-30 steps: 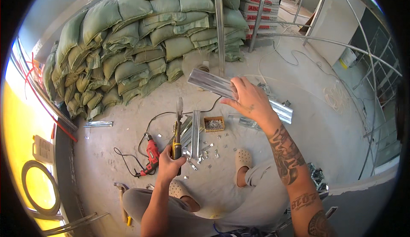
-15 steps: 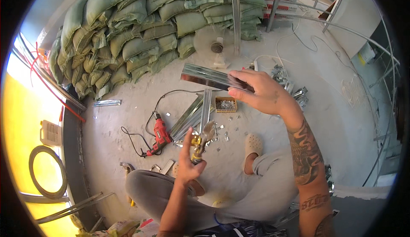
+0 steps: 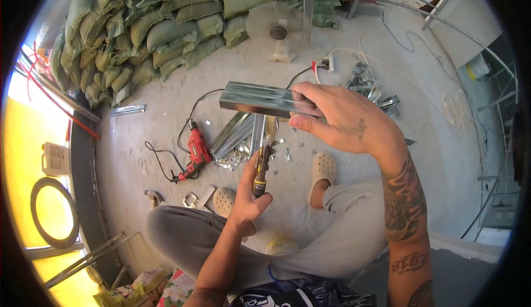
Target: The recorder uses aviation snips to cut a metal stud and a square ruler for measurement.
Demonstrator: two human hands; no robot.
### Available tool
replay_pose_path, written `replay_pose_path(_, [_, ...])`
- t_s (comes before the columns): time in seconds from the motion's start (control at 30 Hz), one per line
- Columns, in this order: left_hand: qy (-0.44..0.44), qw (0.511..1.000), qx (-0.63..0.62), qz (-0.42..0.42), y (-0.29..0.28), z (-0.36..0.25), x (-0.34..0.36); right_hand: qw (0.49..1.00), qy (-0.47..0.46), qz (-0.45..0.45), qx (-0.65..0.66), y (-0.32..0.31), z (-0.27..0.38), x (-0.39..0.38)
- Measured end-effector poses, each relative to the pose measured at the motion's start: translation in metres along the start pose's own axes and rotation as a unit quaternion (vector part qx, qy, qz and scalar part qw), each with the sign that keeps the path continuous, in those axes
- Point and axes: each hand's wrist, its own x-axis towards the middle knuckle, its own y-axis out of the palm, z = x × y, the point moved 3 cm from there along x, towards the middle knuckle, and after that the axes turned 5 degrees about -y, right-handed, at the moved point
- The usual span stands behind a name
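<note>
Clutching snips point(image 3: 260, 184) in the left hand point(image 3: 248, 205), just on the near side of the metal profile point(image 3: 251, 97), and gripping that profile in the right hand point(image 3: 351, 120)! Across to a red drill point(image 3: 197, 149), left of the profile, then green sandbags point(image 3: 171, 33) beyond it.

So in the last second the left hand point(image 3: 248, 202) has swung its snips point(image 3: 259, 185) away from the red drill point(image 3: 198, 148) and in near the metal strip point(image 3: 251, 98). Right hand point(image 3: 354, 120) has tipped that strip closer to level. View's shifted too, so some flowery cloth point(image 3: 177, 290) now shows bottom left.
</note>
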Motion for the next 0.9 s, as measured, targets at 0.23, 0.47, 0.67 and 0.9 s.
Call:
replay_pose_path(0.23, [0.034,0.998,0.046,0.024,0.004,-0.014,-0.004,0.998,0.034,0.048,-0.022,0.012,-0.001,-0.002])
replay_pose_path(0.47, [0.039,0.998,0.026,0.043,0.005,-0.027,-0.007,0.999,-0.012,-0.008,-0.052,0.019,0.000,-0.006])
replay_pose_path(0.67, [0.033,0.998,0.014,0.051,0.004,-0.030,-0.011,0.995,0.050,0.068,-0.044,0.020,0.004,-0.002])
replay_pose_path(0.9, [0.069,0.995,0.039,0.060,0.000,-0.025,-0.009,1.000,0.005,0.011,-0.021,0.025,0.000,-0.004])
